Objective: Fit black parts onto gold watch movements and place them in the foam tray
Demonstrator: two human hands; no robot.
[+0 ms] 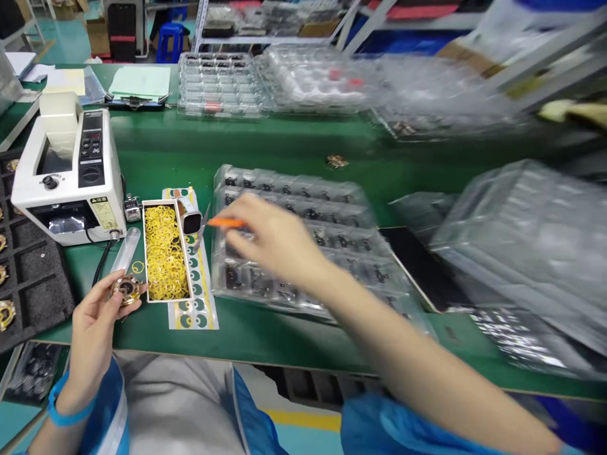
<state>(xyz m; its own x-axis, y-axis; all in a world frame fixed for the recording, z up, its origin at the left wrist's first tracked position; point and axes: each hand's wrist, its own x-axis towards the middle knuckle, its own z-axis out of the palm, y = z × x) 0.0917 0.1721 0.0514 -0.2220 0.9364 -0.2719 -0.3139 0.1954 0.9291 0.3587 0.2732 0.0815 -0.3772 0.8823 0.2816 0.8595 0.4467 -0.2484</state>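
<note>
Near the bench's front left, my left hand [102, 309] grips a round gold-rimmed part [126, 289] with a dark centre. My right hand [265, 230], blurred, is over the left part of a clear compartment tray [346, 240] of small dark pieces. An orange-handled tool [226, 222] with a thin pointed metal end is pinched in its fingers. Between the hands stands a white box [191, 278] filled with yellow rings [165, 253]. A smartwatch-like object [191, 221] lies at the box's right edge, over a sticker sheet [199, 316]. A single yellow ring [138, 267] lies left of the box.
A white tape dispenser machine [71, 177] stands at the left, beside a dark foam tray [42, 272] with gold parts. Stacked clear trays [521, 253] and a dark flat panel [422, 268] are at the right. Another gold part [337, 161] lies behind the compartment tray.
</note>
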